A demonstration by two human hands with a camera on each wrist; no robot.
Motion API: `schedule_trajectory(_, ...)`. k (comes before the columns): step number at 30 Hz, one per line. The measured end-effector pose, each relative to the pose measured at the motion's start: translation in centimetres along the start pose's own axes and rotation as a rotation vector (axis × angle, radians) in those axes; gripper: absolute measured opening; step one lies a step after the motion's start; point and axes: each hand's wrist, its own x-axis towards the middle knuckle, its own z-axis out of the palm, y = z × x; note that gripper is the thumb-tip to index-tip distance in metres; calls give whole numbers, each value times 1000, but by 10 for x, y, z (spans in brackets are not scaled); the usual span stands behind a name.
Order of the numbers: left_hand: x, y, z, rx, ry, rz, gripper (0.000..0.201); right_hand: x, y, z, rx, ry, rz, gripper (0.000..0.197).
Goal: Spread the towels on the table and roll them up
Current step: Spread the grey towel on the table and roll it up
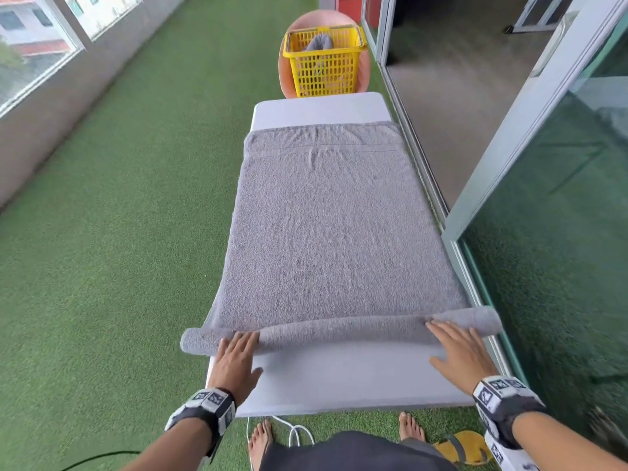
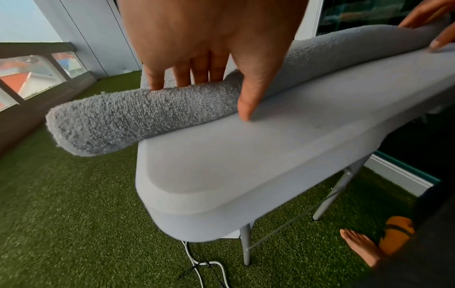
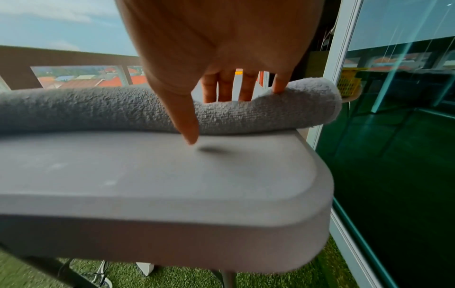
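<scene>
A grey towel (image 1: 336, 226) lies spread along the white table (image 1: 339, 379). Its near end is rolled into a tube (image 1: 339, 329) that overhangs both table sides. My left hand (image 1: 236, 360) lies flat on the roll's left part, fingers straight over the roll (image 2: 138, 117) and thumb down on the table. My right hand (image 1: 458, 348) presses the right part the same way, fingertips on top of the roll (image 3: 246, 115), thumb pointing at the table (image 3: 147, 175). Neither hand grips the towel.
A yellow basket (image 1: 324, 62) holding another grey towel (image 1: 317, 42) stands on a pink seat beyond the table's far end. Glass doors (image 1: 543, 215) run close along the right. Green turf (image 1: 119, 232) covers the floor; cables (image 1: 295, 433) lie by my bare feet.
</scene>
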Motion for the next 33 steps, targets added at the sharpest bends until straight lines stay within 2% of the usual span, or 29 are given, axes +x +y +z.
schedule_trajectory(2,-6,-1,5,-5,32,7,55,-5,-3,-2,-44,42,21,62)
schedule_trajectory(4,-6,-2,4,-38,97,15,32,0,-3,-8,-69,21,29,53)
schedule_trajectory(6,2,1,-8,-24,151,15,19,11,-1,-16,-82,-10,36,40)
schedule_trajectory(8,14,1,-16,-44,207,-9,31,22,-2,-28,-82,-7,53,26)
schedule_trajectory(9,19,1,-19,-79,230,-32,43,27,-2,-31,-66,32,57,26)
schedule_trajectory(11,21,2,-21,-133,196,-76,58,32,-1,-26,-4,115,46,39)
schedule_trajectory(13,14,4,-14,-109,113,-30,66,26,-1,-14,35,66,22,53)
schedule_trajectory(16,-2,6,-2,-66,95,30,66,6,0,11,-19,27,16,65)
schedule_trajectory(21,-25,6,11,-140,196,58,52,-22,-2,36,71,177,57,50)
schedule_trajectory(23,-37,7,17,-177,215,65,44,-31,-2,45,85,173,73,46)
schedule_trajectory(26,-54,3,24,-198,189,98,18,-43,-1,48,77,164,62,37)
schedule_trajectory(27,-56,0,25,-191,187,113,17,-44,-2,43,46,140,59,34)
schedule_trajectory(30,-47,-6,16,-137,182,141,27,-37,-3,19,-43,27,59,34)
schedule_trajectory(33,-24,-6,4,-86,203,98,57,-20,1,2,-3,47,29,39)
